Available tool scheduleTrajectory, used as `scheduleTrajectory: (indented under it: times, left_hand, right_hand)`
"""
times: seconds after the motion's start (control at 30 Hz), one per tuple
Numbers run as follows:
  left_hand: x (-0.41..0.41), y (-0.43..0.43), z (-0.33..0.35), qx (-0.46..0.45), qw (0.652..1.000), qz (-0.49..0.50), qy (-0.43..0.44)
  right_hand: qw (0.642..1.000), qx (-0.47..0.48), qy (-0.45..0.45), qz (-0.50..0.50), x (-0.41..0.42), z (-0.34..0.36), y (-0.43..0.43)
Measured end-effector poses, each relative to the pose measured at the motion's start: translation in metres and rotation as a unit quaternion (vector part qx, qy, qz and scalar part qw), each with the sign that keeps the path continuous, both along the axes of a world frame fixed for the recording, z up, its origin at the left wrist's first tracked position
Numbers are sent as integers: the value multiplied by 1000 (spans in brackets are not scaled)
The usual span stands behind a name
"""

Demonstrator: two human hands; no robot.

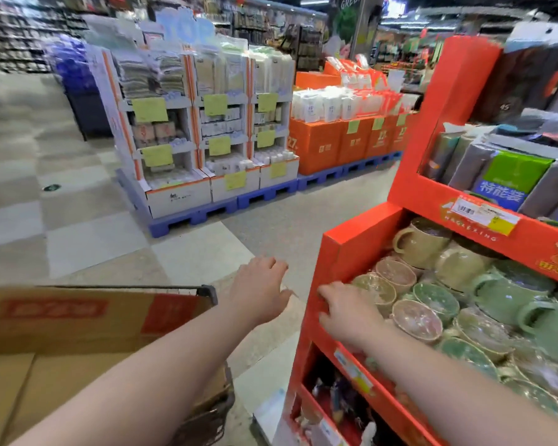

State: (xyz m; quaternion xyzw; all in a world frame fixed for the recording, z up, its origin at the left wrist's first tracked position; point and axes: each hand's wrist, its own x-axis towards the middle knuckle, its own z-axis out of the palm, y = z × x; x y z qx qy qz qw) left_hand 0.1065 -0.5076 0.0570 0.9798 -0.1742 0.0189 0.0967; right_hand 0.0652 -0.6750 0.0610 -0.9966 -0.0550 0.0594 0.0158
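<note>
The right hand [348, 317] is laid on the near left corner of the red display stand [342, 249], its fingers apparently curled over the cardboard lip of the middle shelf; blur prevents the grip from being judged more exactly. The left hand [261, 288] is held in the air to the left of the stand, above the floor, with fingers loosely bent and nothing in it. The stand is placed on the right of the scene. Wrapped bowls [416, 320] are packed just beside the right hand, with mugs [419, 241] stacked farther back. The main risk is judged to lie in the stand itself: it is made of cardboard and loaded with crockery, so a hard pull or push at the lip could buckle the wall or tilt the shelf. The bowls could then be slid together or tipped out and broken. A cardboard box [78, 320] lies near on the left and could be struck by the left arm.
</note>
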Motion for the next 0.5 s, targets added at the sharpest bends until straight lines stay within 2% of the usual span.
scheduleTrajectory:
  times: [0.27, 0.5]
  left_hand:
    - [-22, 168, -56, 72, 990, 76, 99]
    - [-48, 265, -90, 95, 977, 112, 152]
  right_hand:
    - [998, 38, -21, 41, 35, 7, 149]
    - [995, 58, -24, 72, 53, 2, 243]
